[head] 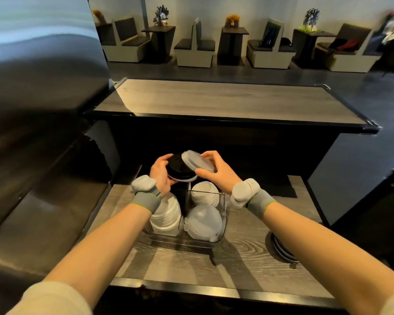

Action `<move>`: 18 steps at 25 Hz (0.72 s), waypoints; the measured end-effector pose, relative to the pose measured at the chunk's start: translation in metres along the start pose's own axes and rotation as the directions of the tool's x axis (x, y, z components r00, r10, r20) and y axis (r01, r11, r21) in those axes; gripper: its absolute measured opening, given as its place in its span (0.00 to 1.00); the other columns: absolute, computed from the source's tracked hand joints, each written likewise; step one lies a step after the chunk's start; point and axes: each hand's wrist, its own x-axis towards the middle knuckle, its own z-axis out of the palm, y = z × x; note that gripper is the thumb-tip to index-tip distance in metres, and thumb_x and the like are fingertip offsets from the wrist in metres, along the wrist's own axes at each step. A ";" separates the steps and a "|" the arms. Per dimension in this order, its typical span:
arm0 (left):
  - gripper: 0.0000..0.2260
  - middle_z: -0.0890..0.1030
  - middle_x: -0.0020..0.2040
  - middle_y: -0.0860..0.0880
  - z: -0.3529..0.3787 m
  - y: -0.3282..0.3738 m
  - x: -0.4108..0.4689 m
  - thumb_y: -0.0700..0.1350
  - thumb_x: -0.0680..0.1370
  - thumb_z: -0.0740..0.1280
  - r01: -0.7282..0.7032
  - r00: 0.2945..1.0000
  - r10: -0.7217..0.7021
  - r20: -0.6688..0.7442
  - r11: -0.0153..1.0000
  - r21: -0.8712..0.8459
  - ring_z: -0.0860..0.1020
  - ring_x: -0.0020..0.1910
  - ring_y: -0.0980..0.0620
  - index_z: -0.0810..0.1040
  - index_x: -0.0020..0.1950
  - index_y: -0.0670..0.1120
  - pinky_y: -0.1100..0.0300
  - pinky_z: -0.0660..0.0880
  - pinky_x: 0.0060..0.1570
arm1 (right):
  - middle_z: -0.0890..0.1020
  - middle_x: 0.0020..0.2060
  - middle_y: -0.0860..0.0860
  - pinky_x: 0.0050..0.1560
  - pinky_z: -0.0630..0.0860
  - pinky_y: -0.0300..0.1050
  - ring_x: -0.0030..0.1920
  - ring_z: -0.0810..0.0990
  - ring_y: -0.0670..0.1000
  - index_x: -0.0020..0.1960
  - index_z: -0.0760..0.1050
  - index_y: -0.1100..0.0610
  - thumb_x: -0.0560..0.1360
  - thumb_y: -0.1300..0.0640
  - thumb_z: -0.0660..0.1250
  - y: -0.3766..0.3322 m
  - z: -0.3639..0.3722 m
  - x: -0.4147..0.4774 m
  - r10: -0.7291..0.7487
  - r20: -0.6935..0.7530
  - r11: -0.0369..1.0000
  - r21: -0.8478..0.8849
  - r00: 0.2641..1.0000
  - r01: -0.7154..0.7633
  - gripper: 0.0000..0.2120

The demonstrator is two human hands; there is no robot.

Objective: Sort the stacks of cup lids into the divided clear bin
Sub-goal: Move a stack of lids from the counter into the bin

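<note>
The divided clear bin (225, 220) stands on the lower wooden counter. White lid stacks fill its near-left (166, 215) and far-right (204, 195) compartments, and a translucent stack (202, 221) fills the near-right one. The far-left compartment looks dark. Above it my left hand (160, 172) holds a stack of black lids (180, 168) with a white lid at its bottom. My right hand (216, 171) grips a translucent lid (197, 161) tilted against the black stack's top right.
A round metal-rimmed hole (282, 246) is set in the counter at the right. A higher wooden counter (225, 101) runs behind. A large steel surface (39, 110) stands close on the left. Booths and small tables sit in the background.
</note>
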 end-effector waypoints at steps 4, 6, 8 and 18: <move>0.17 0.72 0.68 0.38 -0.011 0.003 0.003 0.39 0.83 0.49 -0.009 0.994 0.011 -0.106 1.000 0.021 0.72 0.67 0.38 0.70 0.69 0.41 0.45 0.73 0.57 | 0.69 0.60 0.54 0.65 0.65 0.48 0.64 0.67 0.55 0.64 0.67 0.52 0.71 0.49 0.71 0.024 0.002 -0.027 0.085 0.205 0.932 -0.362 0.975 -0.005 0.25; 0.18 0.73 0.65 0.40 -0.011 0.004 -0.004 0.39 0.83 0.49 -0.015 0.992 0.016 -0.122 1.000 0.010 0.71 0.67 0.39 0.70 0.69 0.42 0.48 0.74 0.52 | 0.69 0.64 0.54 0.67 0.61 0.49 0.66 0.65 0.54 0.65 0.67 0.52 0.71 0.49 0.71 0.038 0.006 -0.036 0.101 0.292 0.868 -0.493 0.951 0.059 0.26; 0.18 0.74 0.63 0.40 -0.009 0.003 -0.012 0.38 0.83 0.49 -0.005 0.993 0.003 -0.120 1.000 -0.014 0.72 0.64 0.40 0.70 0.69 0.42 0.51 0.75 0.47 | 0.69 0.65 0.54 0.68 0.59 0.51 0.67 0.64 0.56 0.66 0.65 0.52 0.69 0.48 0.71 0.050 0.011 -0.039 0.142 0.380 0.761 -0.633 0.914 0.145 0.29; 0.16 0.74 0.58 0.43 -0.005 0.004 -0.028 0.39 0.82 0.50 0.000 1.000 0.001 -0.009 0.997 0.073 0.74 0.57 0.44 0.72 0.64 0.45 0.54 0.76 0.43 | 0.72 0.45 0.52 0.51 0.68 0.47 0.46 0.70 0.52 0.48 0.69 0.56 0.72 0.48 0.69 0.022 0.010 -0.004 -0.195 0.010 0.854 -0.490 0.981 0.174 0.14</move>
